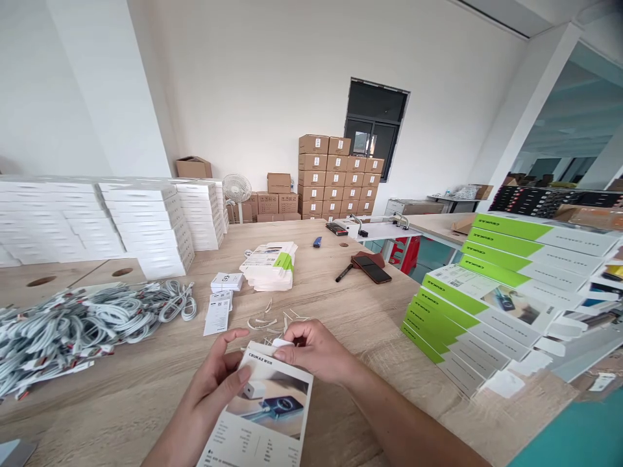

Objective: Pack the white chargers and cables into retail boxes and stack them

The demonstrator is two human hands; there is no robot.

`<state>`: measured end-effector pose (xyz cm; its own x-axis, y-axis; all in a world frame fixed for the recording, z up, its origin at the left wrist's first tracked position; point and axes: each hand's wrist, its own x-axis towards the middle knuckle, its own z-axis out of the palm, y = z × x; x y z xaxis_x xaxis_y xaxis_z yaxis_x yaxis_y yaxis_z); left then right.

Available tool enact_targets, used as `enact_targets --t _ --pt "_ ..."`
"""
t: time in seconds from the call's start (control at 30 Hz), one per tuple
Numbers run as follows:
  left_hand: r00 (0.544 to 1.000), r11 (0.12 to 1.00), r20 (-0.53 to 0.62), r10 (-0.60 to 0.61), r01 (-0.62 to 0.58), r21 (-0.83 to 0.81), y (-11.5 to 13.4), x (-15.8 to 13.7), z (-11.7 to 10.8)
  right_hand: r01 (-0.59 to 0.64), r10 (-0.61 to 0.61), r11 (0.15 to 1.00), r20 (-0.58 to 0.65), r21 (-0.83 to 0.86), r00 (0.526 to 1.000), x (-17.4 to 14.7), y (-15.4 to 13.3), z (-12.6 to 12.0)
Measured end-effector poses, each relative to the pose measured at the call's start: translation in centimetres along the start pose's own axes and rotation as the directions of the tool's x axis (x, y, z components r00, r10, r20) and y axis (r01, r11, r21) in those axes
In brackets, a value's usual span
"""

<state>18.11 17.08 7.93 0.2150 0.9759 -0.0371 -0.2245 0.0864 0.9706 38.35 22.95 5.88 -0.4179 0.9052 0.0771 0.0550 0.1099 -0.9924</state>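
Note:
A white printed box (pixel 272 405) with a picture of a charger and phone on its face is tilted in front of me. My left hand (pixel 217 383) grips its left edge, the thumb lying on the printed face. At the top end of the box, my right hand (pixel 314 350) has its thumb and fingers closed on a small white piece (pixel 281 344), which could be a flap; I cannot tell. Just beyond the hands lie several thin pale strips (pixel 263 321). Past them is a pile of flat printed packages (pixel 269 266) with green corners.
Bundled white cables (pixel 97 318) cover the left, before stacked white boxes (pixel 150 227). Printed cards (pixel 217 312) lie nearby. A marker (pixel 344 272), a phone (pixel 372 268) and a blue object (pixel 317 242) are further back. Green-and-white boxes (pixel 481 311) stack high at right.

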Motion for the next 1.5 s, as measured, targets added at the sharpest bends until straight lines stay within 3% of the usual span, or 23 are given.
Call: enact_targets --t 0.27,0.47,0.63,0.73,0.83,0.93,1.03,1.13,1.27,1.4,1.5 --pt "0.999 1.0 -0.032 -0.011 0.011 -0.004 -0.4 0.6 -0.6 0.063 -0.063 0.997 -0.012 -0.043 0.998 -0.3 -0.5 0.1" --pt "0.967 0.992 -0.253 0.01 -0.041 -0.121 0.5 0.9 -0.8 0.112 -0.111 0.993 0.022 -0.022 0.994 0.0 -0.7 -0.4" --pt "0.951 0.99 -0.307 0.024 -0.065 -0.126 0.6 1.2 -2.0 0.35 -0.345 0.916 0.062 -0.197 0.937 -0.5 -1.2 0.7" --pt "0.969 0.996 -0.248 0.005 -0.028 -0.09 0.6 1.0 -2.1 0.338 -0.339 0.905 0.043 -0.257 0.94 -0.7 -1.1 1.3" --pt "0.992 0.999 -0.119 0.039 -0.034 0.041 0.7 0.5 -1.7 0.139 -0.145 0.977 -0.026 -0.159 0.989 -0.7 -0.4 1.4" --pt "0.996 0.981 -0.012 0.085 -0.082 0.173 0.7 -0.1 -1.5 -0.042 0.041 0.999 0.058 0.014 0.997 -0.7 -0.1 1.3" --pt "0.996 0.979 0.015 0.083 -0.084 0.185 0.5 -0.5 -1.5 -0.228 0.201 0.942 0.128 0.247 0.971 -0.6 -0.3 1.5" --pt "0.995 0.98 0.025 0.094 -0.097 0.172 0.1 -0.6 -1.6 -0.328 0.265 0.847 0.202 0.418 0.943 -0.4 -0.5 1.9" --pt "0.993 0.986 0.084 0.088 -0.099 0.136 -0.1 -0.2 -1.5 -0.351 0.319 0.836 0.146 0.422 0.936 -0.2 -0.1 2.0" --pt "0.982 0.997 0.18 0.054 -0.062 0.04 0.2 0.3 -1.5 -0.312 0.272 0.846 0.152 0.433 0.95 0.1 1.1 1.4" --pt "0.957 1.0 0.291 -0.004 0.008 -0.012 0.0 0.3 -1.5 -0.144 0.148 0.938 0.012 0.316 0.989 0.9 2.1 0.9"
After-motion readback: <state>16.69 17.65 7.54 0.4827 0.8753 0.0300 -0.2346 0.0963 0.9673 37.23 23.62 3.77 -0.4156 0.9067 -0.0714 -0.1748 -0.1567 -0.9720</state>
